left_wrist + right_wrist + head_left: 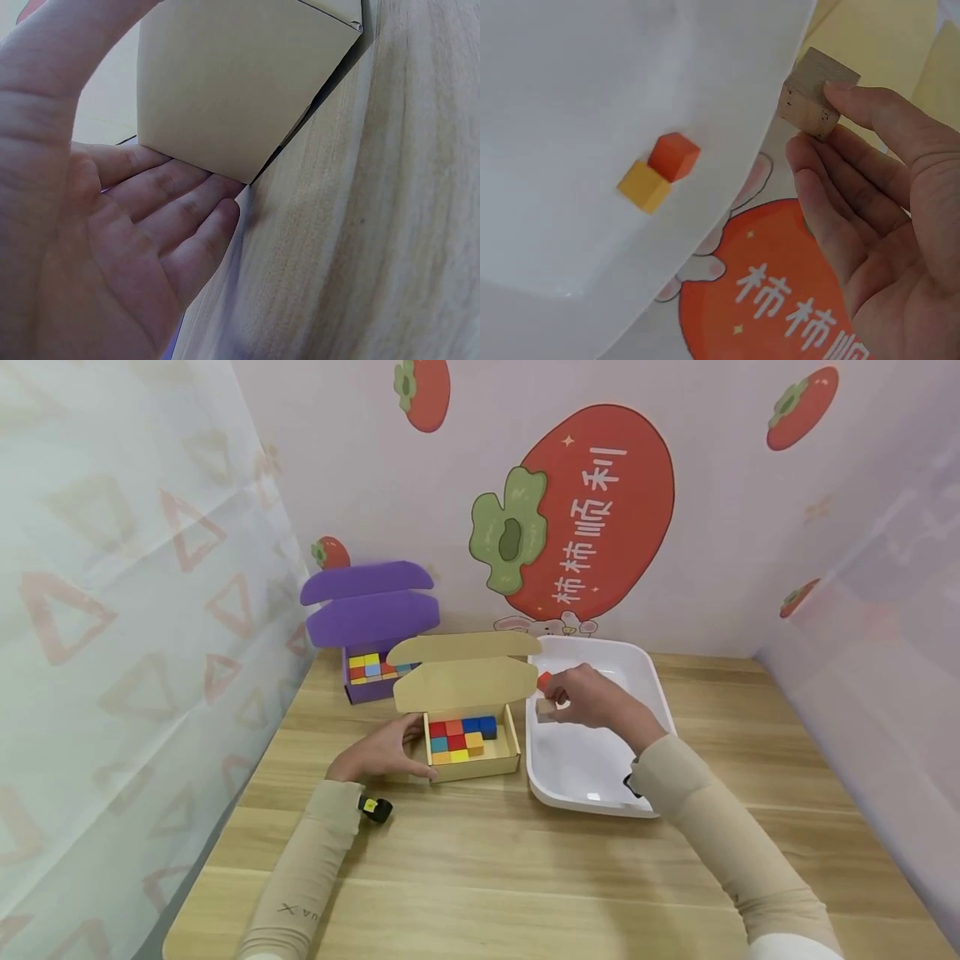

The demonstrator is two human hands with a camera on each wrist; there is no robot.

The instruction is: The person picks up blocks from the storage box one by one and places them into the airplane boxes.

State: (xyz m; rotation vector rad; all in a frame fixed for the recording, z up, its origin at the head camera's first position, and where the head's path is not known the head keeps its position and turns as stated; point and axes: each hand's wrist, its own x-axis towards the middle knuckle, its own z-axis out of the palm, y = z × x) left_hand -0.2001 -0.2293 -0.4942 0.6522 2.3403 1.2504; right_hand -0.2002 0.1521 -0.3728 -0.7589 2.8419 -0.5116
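In the head view, my right hand (588, 695) pinches a plain wooden cube (814, 94) between thumb and fingers, over the left side of the white tray (592, 781). A red cube (674, 156) and a yellow cube (645, 186) touch each other inside the tray; my hand hides the yellow one from the head camera. My left hand (381, 750) grips the left end of the open tan cardboard box (480, 768), thumb at its front corner and fingers tucked at the back one. Several coloured blocks (456, 742) fill the box's left part, including a blue cylinder (488, 727).
Behind and left of the tan box stands an open purple box (371, 692) with coloured blocks inside. The tan box's raised lid (453, 685) rises at its back. A patterned wall (720, 527) borders the wooden table (510, 868) at the rear.
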